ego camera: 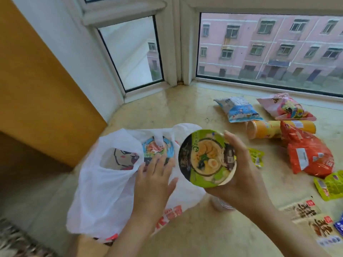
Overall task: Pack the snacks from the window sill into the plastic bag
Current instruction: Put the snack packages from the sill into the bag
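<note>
1. Head view: my right hand (pixel 239 175) holds a green-lidded noodle bowl (pixel 207 158) tilted on its side, lid facing me, clear of the window sill (pixel 167 112). My fingers (pixel 231 140) wrap its rim from the far side and my palm cups it from below.
2. My left hand (pixel 154 177) lies flat on the white plastic bag (pixel 104 184), fingers spread and pinching nothing, pressing down near the bag's mouth.
3. Just beyond my left fingertips, a blue-lidded noodle bowl (pixel 157 149) sits inside the bag, partly covered by a handle loop. To their left, a cartoon-printed item (pixel 122 158) shows through the handle opening.
4. The bag lies on the sill, touching the green bowl's left edge in this view.
5. To the right of my right hand, loose snacks lie on the sill: a blue packet (pixel 239 108), a pink packet (pixel 285 106), an orange chip tube (pixel 265 129) on its side, a red bag (pixel 310 154) overlapping the tube, and yellow-green sachets (pixel 328 186).
6. Nearer me on the right lie flat pale packets (pixel 304 210) with dark lettering.
</note>
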`<state>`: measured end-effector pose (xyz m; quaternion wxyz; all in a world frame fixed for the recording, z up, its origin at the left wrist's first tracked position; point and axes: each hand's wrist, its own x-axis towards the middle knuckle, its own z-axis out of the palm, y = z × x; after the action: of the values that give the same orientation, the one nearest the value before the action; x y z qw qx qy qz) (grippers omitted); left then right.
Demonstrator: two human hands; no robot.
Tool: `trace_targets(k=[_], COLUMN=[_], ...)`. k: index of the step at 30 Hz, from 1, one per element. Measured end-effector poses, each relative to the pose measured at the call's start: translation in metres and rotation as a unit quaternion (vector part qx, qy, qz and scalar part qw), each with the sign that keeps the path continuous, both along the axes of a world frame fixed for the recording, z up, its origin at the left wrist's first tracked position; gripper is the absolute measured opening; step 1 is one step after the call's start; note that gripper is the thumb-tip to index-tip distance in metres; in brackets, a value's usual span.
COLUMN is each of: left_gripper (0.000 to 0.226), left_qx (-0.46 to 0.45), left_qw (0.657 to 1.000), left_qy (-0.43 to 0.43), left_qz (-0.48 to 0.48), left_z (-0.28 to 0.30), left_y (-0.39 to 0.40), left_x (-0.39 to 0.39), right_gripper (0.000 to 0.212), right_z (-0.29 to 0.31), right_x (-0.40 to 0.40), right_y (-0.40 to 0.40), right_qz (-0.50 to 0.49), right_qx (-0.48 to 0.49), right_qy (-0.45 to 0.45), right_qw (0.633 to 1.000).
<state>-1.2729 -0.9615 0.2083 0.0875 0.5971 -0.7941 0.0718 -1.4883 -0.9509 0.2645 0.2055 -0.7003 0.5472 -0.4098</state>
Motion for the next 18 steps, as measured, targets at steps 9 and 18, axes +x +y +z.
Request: trace_targets(k=[9, 18], left_gripper=[0.051, 0.112], left_qx=[0.081, 0.214], left_qw=[0.996, 0.972], left_qy=[-0.037, 0.032], left_qz=[0.022, 0.093], left_z=[-0.026, -0.026], left_y=[-0.023, -0.024], left_x=[0.080, 0.073], right_gripper=[0.088, 0.076], right_z=[-0.048, -0.062], right_x=[0.108, 0.127], right_y=[0.000, -0.005], right_qz=[0.038, -0.030], right_qx=[0.104, 0.126], right_qy=[-0.244, -0.265], right_qw=[0.963, 0.956])
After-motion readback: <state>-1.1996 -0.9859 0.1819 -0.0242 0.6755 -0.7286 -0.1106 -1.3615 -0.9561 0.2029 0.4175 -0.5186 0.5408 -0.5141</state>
